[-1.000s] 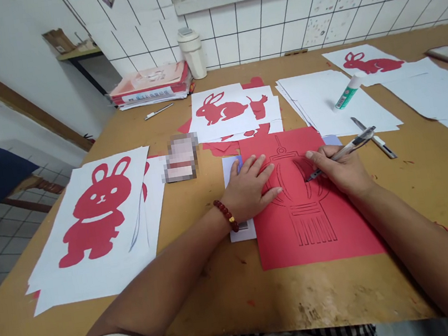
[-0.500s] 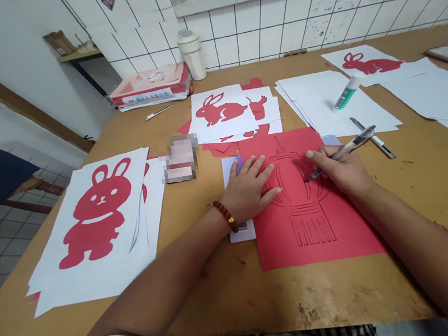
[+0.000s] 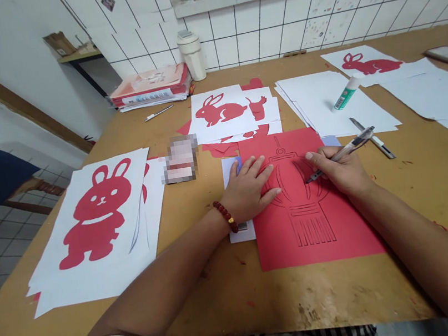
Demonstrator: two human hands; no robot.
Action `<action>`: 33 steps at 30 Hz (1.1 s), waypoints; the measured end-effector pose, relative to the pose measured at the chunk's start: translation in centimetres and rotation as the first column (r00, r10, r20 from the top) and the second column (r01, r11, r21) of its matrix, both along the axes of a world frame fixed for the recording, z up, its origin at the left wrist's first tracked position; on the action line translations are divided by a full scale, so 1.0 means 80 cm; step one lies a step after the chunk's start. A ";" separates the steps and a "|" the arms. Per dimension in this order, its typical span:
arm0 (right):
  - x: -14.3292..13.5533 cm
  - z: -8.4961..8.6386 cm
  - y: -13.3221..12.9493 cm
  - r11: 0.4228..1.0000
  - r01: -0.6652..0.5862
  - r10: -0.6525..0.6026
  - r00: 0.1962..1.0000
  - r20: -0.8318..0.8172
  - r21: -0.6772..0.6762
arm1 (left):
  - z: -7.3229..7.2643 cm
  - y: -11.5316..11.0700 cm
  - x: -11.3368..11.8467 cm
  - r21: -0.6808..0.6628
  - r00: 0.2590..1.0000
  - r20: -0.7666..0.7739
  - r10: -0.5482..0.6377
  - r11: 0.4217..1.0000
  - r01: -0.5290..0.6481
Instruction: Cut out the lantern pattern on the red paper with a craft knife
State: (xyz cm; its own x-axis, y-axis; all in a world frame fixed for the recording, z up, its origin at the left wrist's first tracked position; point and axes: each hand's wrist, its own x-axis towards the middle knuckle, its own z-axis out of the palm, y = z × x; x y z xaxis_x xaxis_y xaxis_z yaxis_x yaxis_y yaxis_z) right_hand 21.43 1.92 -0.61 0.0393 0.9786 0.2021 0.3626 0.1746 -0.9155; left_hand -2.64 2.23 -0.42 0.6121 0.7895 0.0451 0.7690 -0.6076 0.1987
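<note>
A sheet of red paper (image 3: 278, 249) lies before me with a lantern drawn on it in dark lines, a tassel at its lower end. My left hand (image 3: 250, 189) rests flat on the sheet's left side, fingers spread. In my right hand (image 3: 342, 170) is a pen (image 3: 353, 144) with a clear barrel, pinched between thumb and fingers. Its dark tip touches the paper inside the lantern's body. Under the red sheet, a white and purple pad or booklet (image 3: 242, 234) sticks out at the left.
A rabbit cut-out sheet (image 3: 99, 209) lies left; more rabbit sheets (image 3: 222, 112) lie behind. Right of them are white papers (image 3: 309, 93) with a glue stick (image 3: 346, 93) and a slim cutter-like tool (image 3: 373, 138). A paper stack (image 3: 149, 89) and white cup (image 3: 192, 55) stand by the wall.
Almost nothing differs. The pen tip has shifted very slightly within the lantern's body; my left hand stays in place.
</note>
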 end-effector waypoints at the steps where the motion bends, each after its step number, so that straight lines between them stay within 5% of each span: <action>1: 0.000 0.000 0.000 1.000 -0.001 0.001 1.000 -0.001 -0.005 | -0.001 0.000 0.000 0.001 1.000 0.003 -0.002 1.000 0.002; 33: 0.000 0.004 -0.002 0.995 -0.075 0.073 0.997 -0.034 -0.059 | -0.002 0.000 0.000 0.011 1.000 0.002 -0.001 1.000 0.001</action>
